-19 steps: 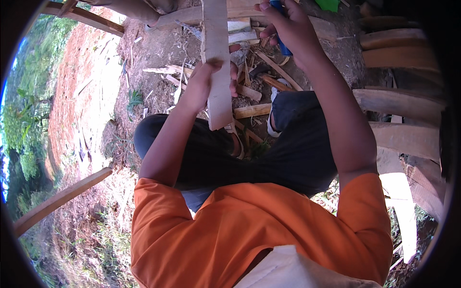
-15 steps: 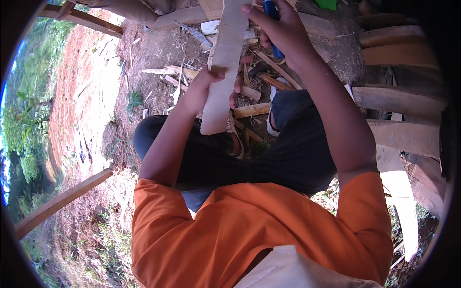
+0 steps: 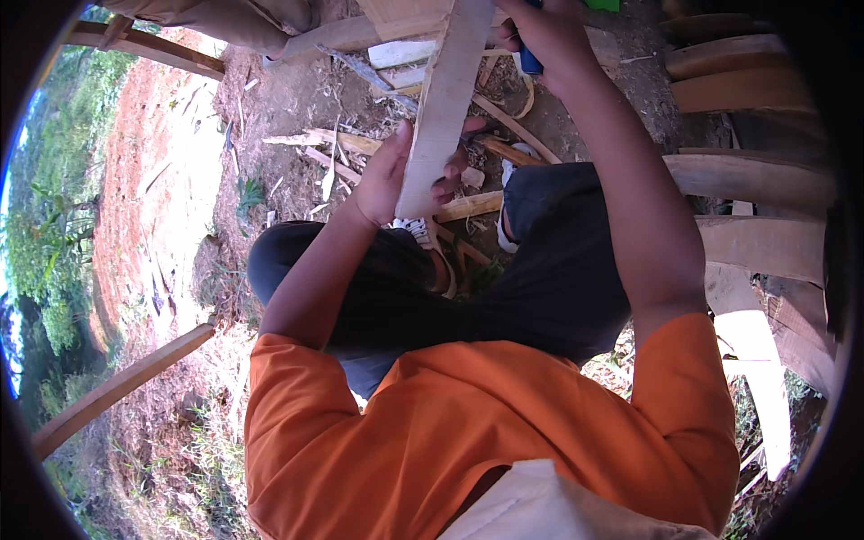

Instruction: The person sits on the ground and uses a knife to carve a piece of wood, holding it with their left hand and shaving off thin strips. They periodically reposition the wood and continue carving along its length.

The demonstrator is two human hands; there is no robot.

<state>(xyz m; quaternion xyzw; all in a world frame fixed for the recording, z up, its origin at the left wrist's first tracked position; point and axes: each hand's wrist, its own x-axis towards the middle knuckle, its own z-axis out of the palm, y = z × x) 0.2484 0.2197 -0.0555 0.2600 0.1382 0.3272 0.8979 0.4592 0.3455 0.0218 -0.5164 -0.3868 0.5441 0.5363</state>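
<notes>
A long pale wooden board slants upward in front of me, its far end running out at the top edge. My left hand supports its lower part, with the thumb along the left edge and the fingers curled beneath, fingertips showing at the right. Near the board's far end, my right hand is closed round a blue, rounded handle-like thing. Most of that blue thing is hidden by the hand, and its kind cannot be made out. Both my legs are bent below the board.
Wood offcuts and shavings litter the dirt between my feet. Curved wooden slabs line the right side. A beam juts in at the lower left. Another person's leg shows at the upper left. Something green lies at the top.
The board has moved up and slightly right. My left thumb has shifted from the board's face to its left edge. My right hand has moved up and right with the blue thing.
</notes>
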